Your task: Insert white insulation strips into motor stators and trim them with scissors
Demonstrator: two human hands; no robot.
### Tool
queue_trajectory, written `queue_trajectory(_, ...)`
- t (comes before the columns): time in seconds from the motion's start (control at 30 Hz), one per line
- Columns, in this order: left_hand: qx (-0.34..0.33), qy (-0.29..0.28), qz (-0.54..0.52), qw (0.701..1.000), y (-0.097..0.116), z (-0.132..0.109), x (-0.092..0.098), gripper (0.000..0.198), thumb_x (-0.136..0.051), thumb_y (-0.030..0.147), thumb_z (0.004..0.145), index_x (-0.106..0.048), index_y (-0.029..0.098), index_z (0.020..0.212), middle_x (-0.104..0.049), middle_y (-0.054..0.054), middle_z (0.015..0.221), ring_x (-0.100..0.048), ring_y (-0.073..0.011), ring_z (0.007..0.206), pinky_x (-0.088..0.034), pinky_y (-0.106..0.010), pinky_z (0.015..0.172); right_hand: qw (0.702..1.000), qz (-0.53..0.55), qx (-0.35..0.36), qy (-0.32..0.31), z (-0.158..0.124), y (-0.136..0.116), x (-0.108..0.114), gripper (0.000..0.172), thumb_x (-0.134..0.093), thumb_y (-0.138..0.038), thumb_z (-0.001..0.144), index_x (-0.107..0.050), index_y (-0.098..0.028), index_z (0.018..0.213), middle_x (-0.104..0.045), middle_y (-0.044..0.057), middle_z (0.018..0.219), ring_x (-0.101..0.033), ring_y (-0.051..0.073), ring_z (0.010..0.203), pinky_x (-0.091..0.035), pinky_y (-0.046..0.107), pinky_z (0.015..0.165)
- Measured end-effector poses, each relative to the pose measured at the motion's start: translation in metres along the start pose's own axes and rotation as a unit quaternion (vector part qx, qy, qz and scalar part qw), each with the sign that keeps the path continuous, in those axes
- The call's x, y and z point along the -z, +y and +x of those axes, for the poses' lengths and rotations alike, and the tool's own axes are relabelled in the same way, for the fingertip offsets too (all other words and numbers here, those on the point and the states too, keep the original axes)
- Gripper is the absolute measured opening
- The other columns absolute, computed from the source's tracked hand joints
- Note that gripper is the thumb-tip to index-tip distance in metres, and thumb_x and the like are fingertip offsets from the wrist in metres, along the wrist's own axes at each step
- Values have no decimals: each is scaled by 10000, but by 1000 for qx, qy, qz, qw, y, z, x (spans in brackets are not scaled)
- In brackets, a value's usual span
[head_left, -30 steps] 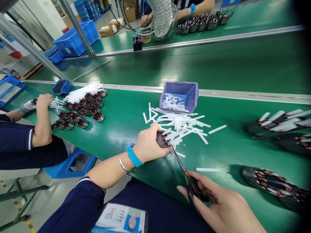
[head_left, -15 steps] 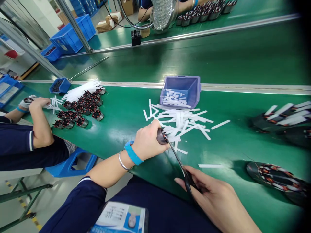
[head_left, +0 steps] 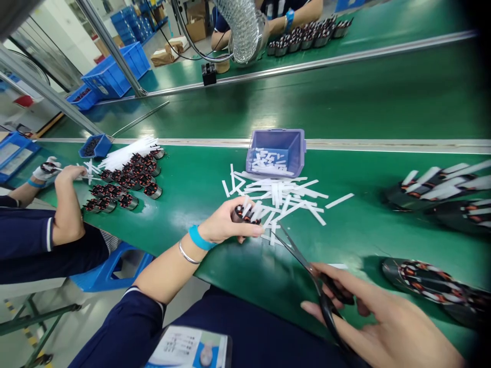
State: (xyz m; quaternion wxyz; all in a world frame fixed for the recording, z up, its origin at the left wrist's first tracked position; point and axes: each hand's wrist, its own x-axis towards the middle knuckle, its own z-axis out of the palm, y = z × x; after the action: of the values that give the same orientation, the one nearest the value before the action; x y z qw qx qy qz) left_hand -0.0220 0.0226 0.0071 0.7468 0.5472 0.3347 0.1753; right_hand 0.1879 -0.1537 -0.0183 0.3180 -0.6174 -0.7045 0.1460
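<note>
My left hand [head_left: 226, 222] is closed around a motor stator [head_left: 242, 213], a dark ring with copper windings and white strips showing at its top. Black-handled scissors [head_left: 326, 301] are in my right hand [head_left: 378, 312], fingers in the loops, blades parted and pointing up-left toward the stator but apart from it. Beyond my left hand lies a loose pile of white strips [head_left: 284, 194]. Behind the pile a purple bin [head_left: 297, 153] tips toward me with short white pieces inside.
At right stand stators with white strips [head_left: 433, 189] and other stators [head_left: 425, 281]. To the left, a co-worker's hand [head_left: 69, 174] works beside grouped stators [head_left: 134, 171], long white strips [head_left: 130, 152] and a small blue bin [head_left: 95, 146]. A metal rail [head_left: 345, 144] crosses the green table.
The scissors have drawn back right and down from the stator, and their blades have opened. My left hand has turned the stator so its top shows more.
</note>
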Motion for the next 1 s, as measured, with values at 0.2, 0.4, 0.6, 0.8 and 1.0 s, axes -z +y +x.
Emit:
queue_trajectory(0.2, 64, -88, -96, 989, -7, 1, 1, 700, -814, 607, 513, -538, 155, 969, -627, -33, 776, -670, -187, 653, -429, -192, 393, 994, 50, -39, -87, 15, 8, 6, 455, -685, -589, 779, -699, -228, 1054, -722, 5, 736, -669, 149, 546, -544, 191, 509)
queue_trajectory(0.4, 48, -107, 3, 993, -1, 1, -2, 517, -857, 351, 598, -495, 162, 914, -594, 30, 710, -588, -82, 555, -490, -197, 476, 978, 101, -73, -165, 34, 6, 18, 364, -707, -521, 762, -724, -252, 1006, -707, -17, 687, -630, 139, 499, -521, 194, 482)
queue_trajectory(0.6, 54, -121, 37, 990, 7, 11, -1, 514, -834, 212, 611, -445, 173, 945, -582, 76, 600, -565, -71, 478, -493, -212, 491, 973, 96, -78, -193, 55, 7, 21, 361, -667, -520, 776, -724, -250, 1009, -713, 10, 729, -627, 183, 564, -509, 255, 523)
queue_trajectory(0.8, 62, -125, 148, 979, 50, 48, 16, 416, -813, 134, 533, -511, 140, 820, -615, 40, 633, -555, -77, 477, -458, -194, 419, 972, 135, -88, -170, 93, 10, 20, 421, -658, -561, 750, -729, -203, 961, -669, 21, 704, -553, 177, 584, -466, 278, 562)
queue_trajectory(1.0, 90, -142, 243, 955, 97, 99, 38, 350, -795, 167, 494, -564, 114, 751, -600, 21, 561, -576, -109, 480, -411, -176, 370, 960, 233, -127, -92, 133, 22, 4, 572, -687, -694, 643, -728, -155, 828, -458, -17, 539, -359, 122, 496, -321, 272, 471)
